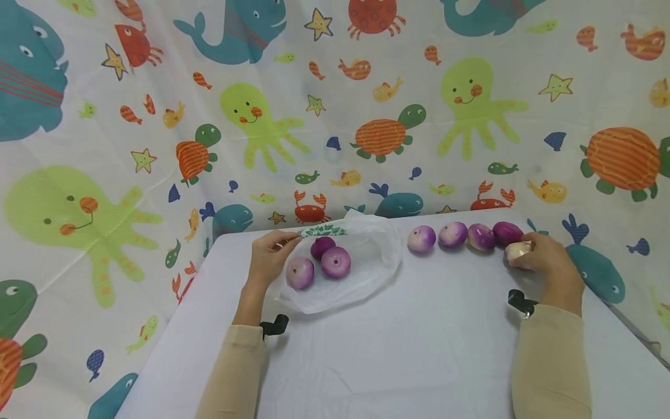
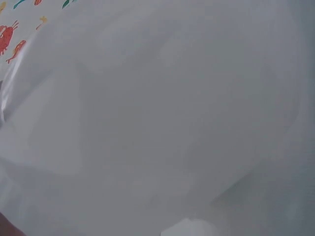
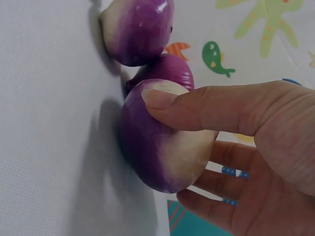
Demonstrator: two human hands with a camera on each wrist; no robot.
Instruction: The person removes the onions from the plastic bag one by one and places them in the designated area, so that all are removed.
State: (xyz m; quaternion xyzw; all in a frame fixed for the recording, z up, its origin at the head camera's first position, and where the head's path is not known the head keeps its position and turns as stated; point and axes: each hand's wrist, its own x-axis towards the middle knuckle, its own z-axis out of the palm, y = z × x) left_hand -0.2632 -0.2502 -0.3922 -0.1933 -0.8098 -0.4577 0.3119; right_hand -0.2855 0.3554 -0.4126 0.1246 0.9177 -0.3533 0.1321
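Vegetable [image 3: 147,152] glossy, smooth; bag [image 1: 363,279] plastic; tabletop [image 1: 398,361] matt

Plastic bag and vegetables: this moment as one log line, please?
left hand: pinches edge of plastic bag; right hand: grips purple-and-cream vegetable; in or on bag: three vegetables; lined up: four others

Bag [image 1: 373,253] left of vegetable row [image 1: 478,237]

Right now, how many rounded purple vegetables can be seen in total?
8: three rounded purple vegetables in or on the thin white plastic bag, four lined up to its right, and one held by the right hand. No others show.
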